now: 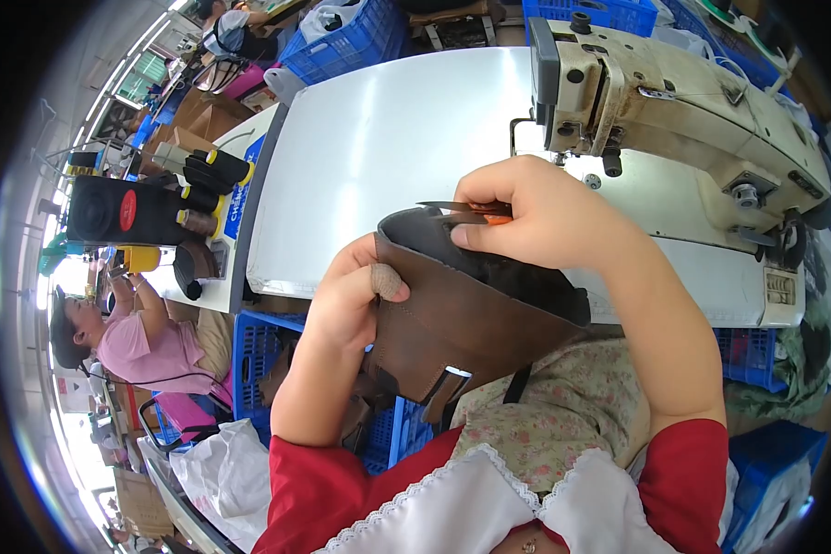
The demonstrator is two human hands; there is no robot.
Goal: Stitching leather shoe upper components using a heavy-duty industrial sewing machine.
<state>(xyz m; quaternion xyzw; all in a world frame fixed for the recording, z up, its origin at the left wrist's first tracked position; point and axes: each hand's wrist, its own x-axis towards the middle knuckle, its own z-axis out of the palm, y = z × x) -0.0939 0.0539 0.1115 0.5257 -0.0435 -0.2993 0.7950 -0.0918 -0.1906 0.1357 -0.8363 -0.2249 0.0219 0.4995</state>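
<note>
Shaft (471,319): brown stitched leather; mouth up-right, long axis slanting down rightward.
Left hand (343,297): clamped on shaft's left edge.
Right hand (540,208): gripping snips (471,219), dark tapered blades leftward.

A brown, tube-like leather piece (471,323) is gripped at its side by the left hand (346,295), on which one digit is wrapped in beige. Small scissors (464,219) are held in the right hand (540,212) near its open rim; whether the leather is touched by the blades cannot be told. The white table (369,129) is overhung by a sewing machine (683,129) at the right.
</note>
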